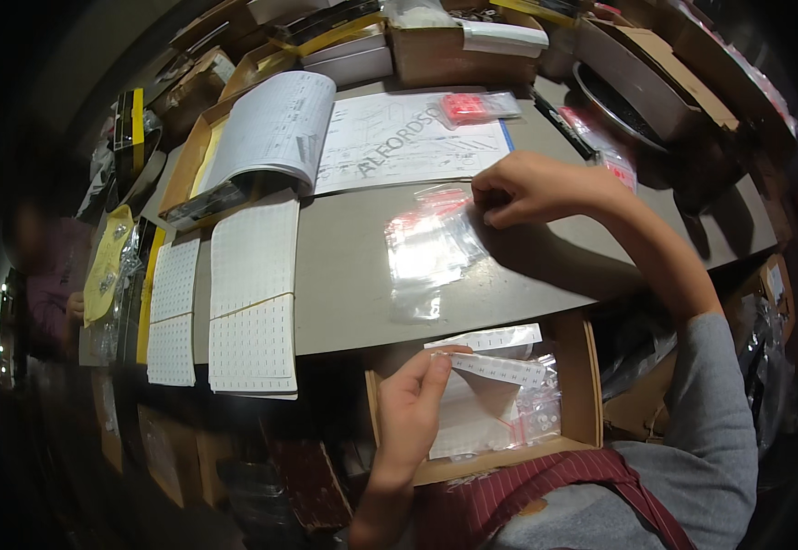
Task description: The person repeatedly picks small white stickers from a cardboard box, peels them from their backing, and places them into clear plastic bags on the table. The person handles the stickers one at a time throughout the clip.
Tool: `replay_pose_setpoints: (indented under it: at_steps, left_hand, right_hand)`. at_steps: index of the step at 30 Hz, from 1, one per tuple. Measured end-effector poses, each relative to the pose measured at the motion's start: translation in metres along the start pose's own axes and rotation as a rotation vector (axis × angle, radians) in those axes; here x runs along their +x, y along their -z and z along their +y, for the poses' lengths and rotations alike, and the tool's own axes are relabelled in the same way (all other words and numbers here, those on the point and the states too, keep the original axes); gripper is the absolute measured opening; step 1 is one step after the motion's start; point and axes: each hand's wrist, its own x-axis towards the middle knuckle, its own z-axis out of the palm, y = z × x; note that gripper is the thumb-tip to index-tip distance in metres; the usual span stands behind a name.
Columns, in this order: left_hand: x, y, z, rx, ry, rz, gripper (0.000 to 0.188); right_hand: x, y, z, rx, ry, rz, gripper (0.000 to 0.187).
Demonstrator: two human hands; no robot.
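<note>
Between thumb and fingers, my left hand point(413, 408) pinches a white strip of labels point(500, 369) with small dark marks, above an open cardboard box point(581, 385) at the table's near edge. My right hand point(527, 188) is closed, fingers curled, at the right edge of a pile of clear zip bags point(426, 247) with red seal lines. Whatever its fingertips hold, if anything, is hidden. Inside the box lie clear bags point(538, 417) with small pieces in them, and another label strip point(495, 338) lies across its far side.
Label sheets point(252, 339) bound with rubber bands lie at the left. Beyond are a folded-back paper stack point(271, 128), a printed sheet point(362, 147) and a red-filled bag point(472, 108). Boxes point(463, 55) line the back; a black pen point(564, 124) and round dark tray point(623, 105) sit right.
</note>
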Motion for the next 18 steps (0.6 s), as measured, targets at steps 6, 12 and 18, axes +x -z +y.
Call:
replay_pose_setpoints:
  at_steps: [6, 12, 18]
  left_hand:
    - [0.001, 0.003, -0.004, 0.014, -0.007, -0.018, 0.028]
    - [0.005, 0.001, -0.004, 0.052, -0.032, -0.058, 0.028]
    - [-0.002, 0.001, -0.003, 0.048, -0.036, -0.033, 0.028]
  right_hand:
    - [-0.013, 0.015, -0.012, -0.345, -0.310, -0.079, 0.036]
    - [-0.013, 0.003, -0.018, 0.066, 0.142, 0.086, 0.015]
    - [0.005, -0.033, -0.005, -0.139, 0.317, 0.247, 0.015]
